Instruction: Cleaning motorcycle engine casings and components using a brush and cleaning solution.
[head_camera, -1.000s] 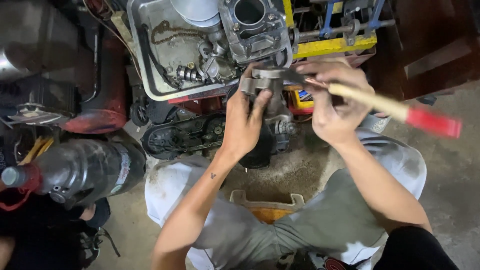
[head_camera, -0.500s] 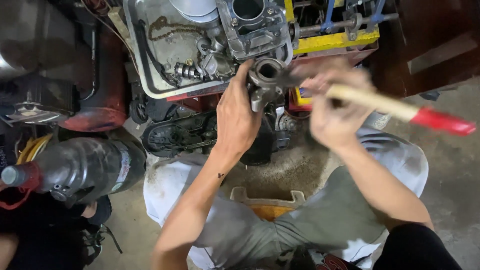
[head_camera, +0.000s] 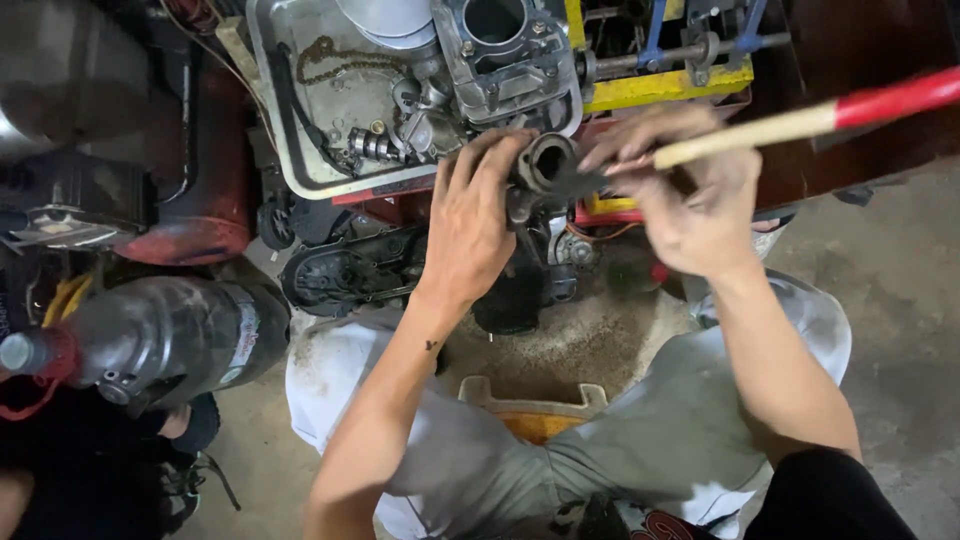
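Left hand (head_camera: 470, 225) is gripping a dark metal part (head_camera: 543, 172) from its left side, fingers curled around the body, thumb side hidden. The part is sitting above the engine (head_camera: 350, 275), just below the tray (head_camera: 300, 150), roughly centre frame. Its round bore is facing up toward the camera and slightly right; the long axis is running from that opening down and left toward the engine, lower end hidden behind the hand.

Right hand (head_camera: 695, 205) is closing around a wooden handle (head_camera: 760, 128) with a red end (head_camera: 900, 96); fingers wrapped, somewhat blurred. The handle is lying nearly level, rising slightly to the right, its near end just beside the part's bore. Whether it is touching the part cannot be told.

The tray is holding a chain, a cylinder block (head_camera: 505, 50) and small gears. A yellow bar (head_camera: 665, 85) is lying to its right.

The person is squatting on a grey concrete floor (head_camera: 900, 300), stained and dusty. A black bottle (head_camera: 170, 335) is lying at left, a red tank (head_camera: 205, 190) behind it. Workshop setting, cluttered
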